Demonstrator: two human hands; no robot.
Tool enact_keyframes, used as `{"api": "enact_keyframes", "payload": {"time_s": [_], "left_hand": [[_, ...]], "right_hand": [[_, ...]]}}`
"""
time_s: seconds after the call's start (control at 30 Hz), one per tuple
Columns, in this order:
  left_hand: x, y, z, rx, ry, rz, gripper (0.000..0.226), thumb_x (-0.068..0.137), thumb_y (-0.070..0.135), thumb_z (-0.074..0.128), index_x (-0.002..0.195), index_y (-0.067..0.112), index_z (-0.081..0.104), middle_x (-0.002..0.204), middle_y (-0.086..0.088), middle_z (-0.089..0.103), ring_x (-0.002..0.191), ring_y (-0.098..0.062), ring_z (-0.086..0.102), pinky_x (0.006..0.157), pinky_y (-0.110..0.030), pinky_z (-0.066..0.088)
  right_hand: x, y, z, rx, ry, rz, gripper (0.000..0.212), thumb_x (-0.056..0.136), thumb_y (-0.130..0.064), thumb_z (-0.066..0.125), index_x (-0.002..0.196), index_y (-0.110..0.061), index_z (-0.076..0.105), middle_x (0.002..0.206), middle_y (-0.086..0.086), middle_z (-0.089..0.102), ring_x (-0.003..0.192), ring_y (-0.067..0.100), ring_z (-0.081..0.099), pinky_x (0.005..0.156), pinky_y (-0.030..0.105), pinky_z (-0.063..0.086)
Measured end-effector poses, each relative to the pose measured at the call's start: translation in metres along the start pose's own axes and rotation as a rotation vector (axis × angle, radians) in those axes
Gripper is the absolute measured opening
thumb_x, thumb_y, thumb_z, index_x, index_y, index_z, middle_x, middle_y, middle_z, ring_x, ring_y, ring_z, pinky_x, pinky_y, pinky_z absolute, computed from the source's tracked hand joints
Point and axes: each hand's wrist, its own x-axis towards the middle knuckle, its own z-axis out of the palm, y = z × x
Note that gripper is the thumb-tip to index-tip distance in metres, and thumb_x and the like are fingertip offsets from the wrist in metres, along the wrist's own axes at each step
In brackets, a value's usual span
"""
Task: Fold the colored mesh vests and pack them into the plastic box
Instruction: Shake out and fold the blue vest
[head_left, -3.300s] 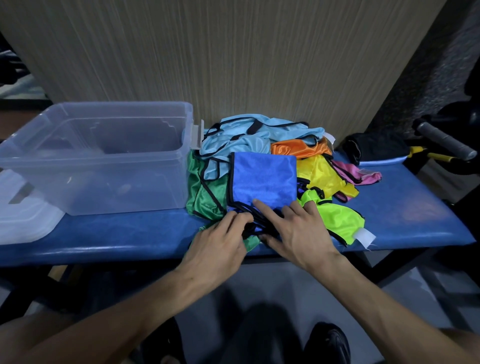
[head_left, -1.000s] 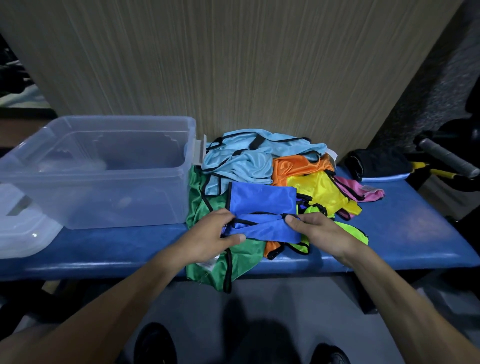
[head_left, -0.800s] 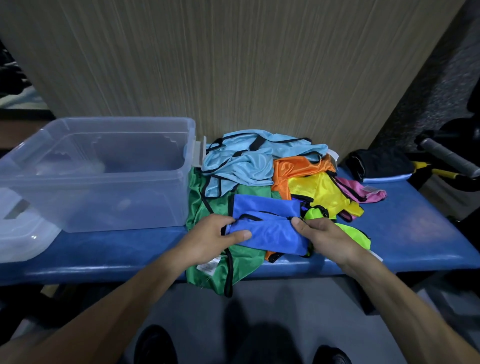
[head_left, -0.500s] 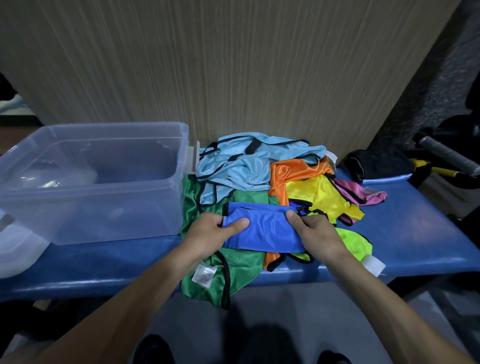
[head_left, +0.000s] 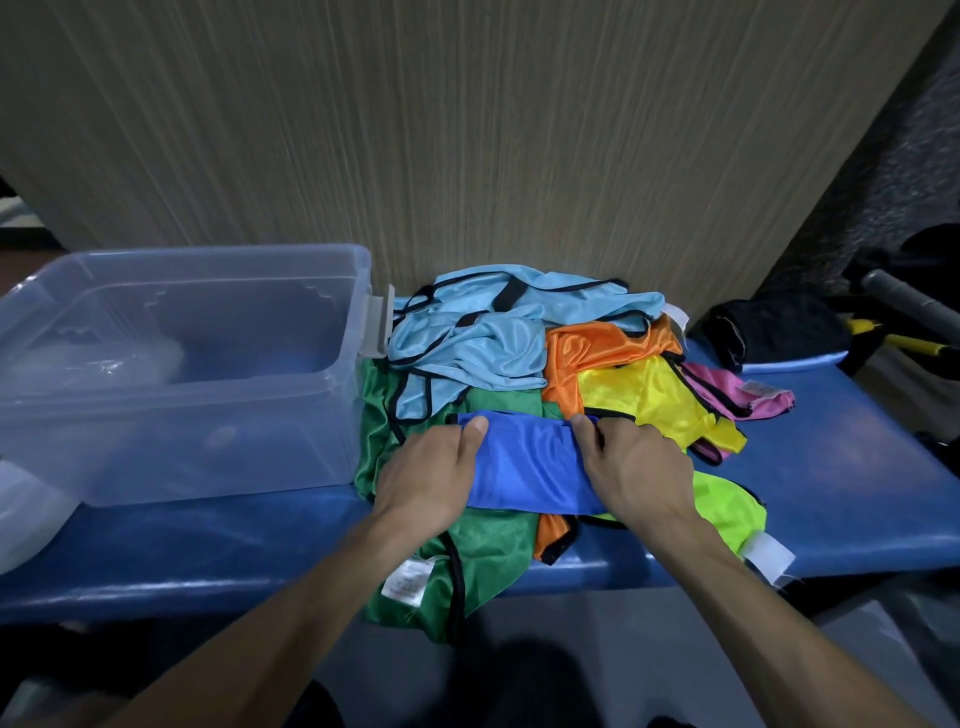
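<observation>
The left hand (head_left: 431, 478) holds the left end of the folded blue vest (head_left: 524, 467), its thumb on top of the cloth and the fingers curled under the edge. The right hand (head_left: 636, 467) takes the right end in the same way, so each grip is closed on the blue vest. This vest is now a compact bundle and lies on the green vest (head_left: 478, 561), at the front of the pile of other vests: light blue (head_left: 478, 343), orange (head_left: 597, 348), yellow (head_left: 654, 400), pink (head_left: 737, 395) and neon green (head_left: 727, 509). All rest on the blue table (head_left: 831, 467). The plastic box (head_left: 182, 384) stands just beside the pile, on the left, with its top open. The mesh looks thin, light and slippery, so I think the fold can easily open. It is better to carry it by both ends together, with a little pressure inward.
</observation>
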Motion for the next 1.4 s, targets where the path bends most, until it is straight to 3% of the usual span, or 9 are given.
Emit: {"api": "enact_keyframes", "payload": {"time_s": [0.2,0.33,0.43,0.73,0.83,0.93,1.03,1.27,1.4], "left_hand": [[0.004,-0.003,0.012,-0.043,0.159,-0.07,0.061,0.109,0.047,0.024,0.058,0.015,0.033,0.053,0.0,0.042,0.051,-0.019,0.043,0.05,-0.034,0.024],[0.005,-0.007,0.02,-0.071,0.215,-0.129,0.063,0.109,0.044,0.026,0.055,0.015,0.036,0.053,0.0,0.046,0.053,-0.021,0.048,0.055,-0.035,0.029],[0.004,-0.005,0.022,-0.069,0.233,-0.158,0.063,0.109,0.044,0.026,0.054,0.015,0.037,0.052,0.0,0.047,0.052,-0.019,0.048,0.054,-0.034,0.029],[0.008,-0.01,0.009,-0.022,0.079,-0.134,0.067,0.108,0.046,0.032,0.049,0.014,0.036,0.048,-0.001,0.043,0.049,-0.023,0.047,0.053,-0.034,0.03],[0.005,-0.009,0.0,0.16,0.083,-0.08,0.055,0.108,0.048,0.028,0.066,0.017,0.046,0.066,-0.003,0.057,0.064,-0.029,0.056,0.06,-0.036,0.036],[0.004,-0.01,-0.006,0.259,0.132,0.06,0.022,0.107,0.042,0.032,0.104,0.024,0.045,0.082,-0.001,0.064,0.075,-0.031,0.062,0.064,-0.04,0.046],[0.004,-0.011,-0.008,0.21,0.104,0.215,0.021,0.108,0.04,0.03,0.123,0.035,0.044,0.102,0.008,0.061,0.086,-0.024,0.062,0.07,-0.041,0.052],[0.013,-0.007,0.002,0.147,0.069,0.093,0.029,0.11,0.039,0.025,0.089,0.023,0.039,0.088,0.009,0.044,0.077,-0.019,0.047,0.067,-0.039,0.039],[0.026,-0.01,0.003,0.064,0.081,0.001,0.038,0.109,0.043,0.032,0.076,0.024,0.035,0.075,0.007,0.047,0.072,-0.023,0.05,0.064,-0.037,0.035]], "right_hand": [[0.002,-0.004,-0.001,0.083,0.0,0.03,0.061,0.103,-0.06,0.034,0.066,-0.014,0.045,0.068,0.005,0.056,0.067,0.035,0.056,0.059,0.036,0.038],[-0.002,-0.007,-0.002,0.297,0.067,0.009,0.038,0.102,-0.055,0.047,0.1,-0.018,0.052,0.074,0.0,0.059,0.073,0.032,0.059,0.059,0.037,0.037],[-0.012,-0.013,0.0,0.34,0.088,-0.001,0.032,0.104,-0.051,0.045,0.11,-0.021,0.052,0.074,0.001,0.063,0.076,0.032,0.063,0.061,0.039,0.043],[-0.015,-0.01,0.014,0.395,0.064,0.049,0.026,0.103,-0.048,0.049,0.102,-0.024,0.058,0.072,-0.004,0.064,0.073,0.027,0.064,0.064,0.04,0.05],[-0.013,-0.009,0.015,0.385,0.072,0.042,0.025,0.103,-0.047,0.05,0.099,-0.023,0.057,0.067,-0.004,0.061,0.067,0.025,0.061,0.057,0.036,0.042],[-0.011,-0.009,0.014,0.366,0.074,0.025,0.025,0.104,-0.045,0.05,0.096,-0.022,0.055,0.067,-0.004,0.06,0.064,0.024,0.059,0.055,0.035,0.036],[-0.011,-0.01,0.013,0.355,0.068,0.013,0.024,0.104,-0.045,0.048,0.096,-0.023,0.053,0.07,-0.002,0.061,0.067,0.027,0.06,0.056,0.035,0.038],[-0.005,-0.024,0.014,0.338,0.047,0.085,0.031,0.108,-0.041,0.039,0.093,-0.016,0.05,0.087,0.0,0.056,0.072,0.025,0.051,0.063,0.037,0.036],[-0.001,-0.031,0.017,0.309,0.043,0.111,0.035,0.109,-0.04,0.034,0.094,-0.012,0.05,0.094,0.001,0.049,0.076,0.025,0.047,0.065,0.037,0.035]]}}
